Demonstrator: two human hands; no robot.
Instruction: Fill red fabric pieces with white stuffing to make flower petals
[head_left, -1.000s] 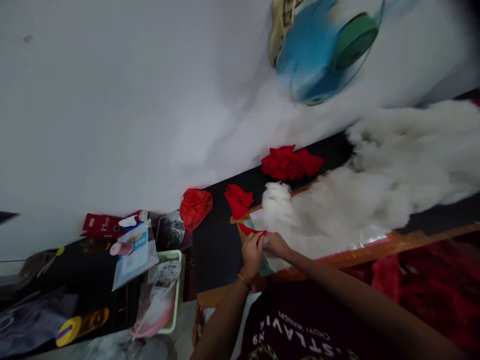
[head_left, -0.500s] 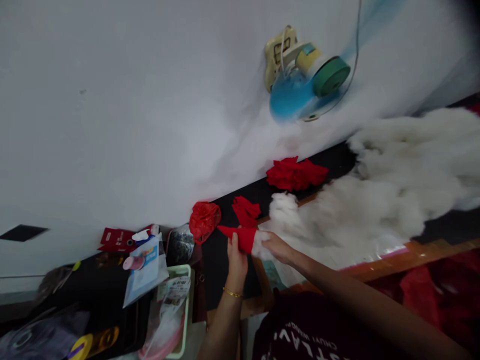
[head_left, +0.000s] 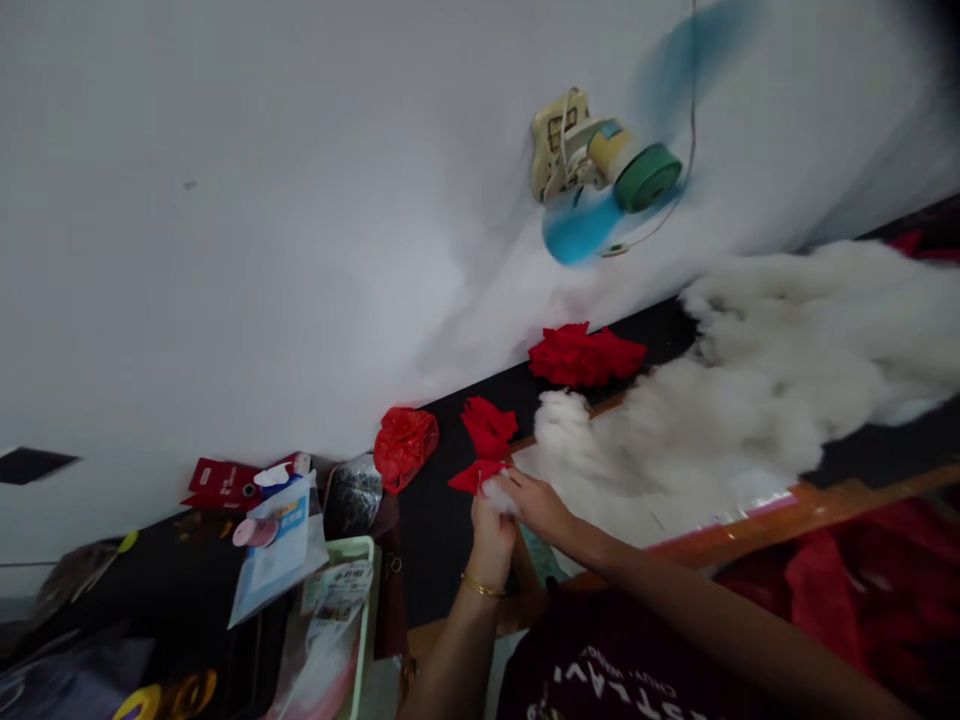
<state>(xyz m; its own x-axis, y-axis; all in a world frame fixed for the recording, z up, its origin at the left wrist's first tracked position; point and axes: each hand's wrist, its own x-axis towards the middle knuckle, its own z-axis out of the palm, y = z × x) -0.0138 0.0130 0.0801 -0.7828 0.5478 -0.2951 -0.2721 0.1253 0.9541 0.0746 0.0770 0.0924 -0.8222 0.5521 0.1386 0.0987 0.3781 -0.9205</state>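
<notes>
I have the fingers of the left hand (head_left: 493,540) clamped around a small red cloth piece (head_left: 471,477), its pointed end poking out to the left, held above the bench (head_left: 435,540). The fingers of the right hand (head_left: 536,505) are bent close together over a white tuft (head_left: 498,495) at the piece's near side; I can't tell whether they grip it or only press, since the knuckles block my view.

Just beyond the piece lies a folded red cloth (head_left: 489,428), crowding the space ahead of me. A red plastic bag (head_left: 406,447) sits near it on the left, and a red cloth heap (head_left: 585,355) farther back by the wall. To my right, a big pile of white fibre (head_left: 780,370) fills much of the surface, its nearest lump close to the right hand.

Well off to the left I have a pale green basket (head_left: 367,600) and a red box (head_left: 221,483). A fan (head_left: 611,165) juts from the wall above, its blades blurred.
</notes>
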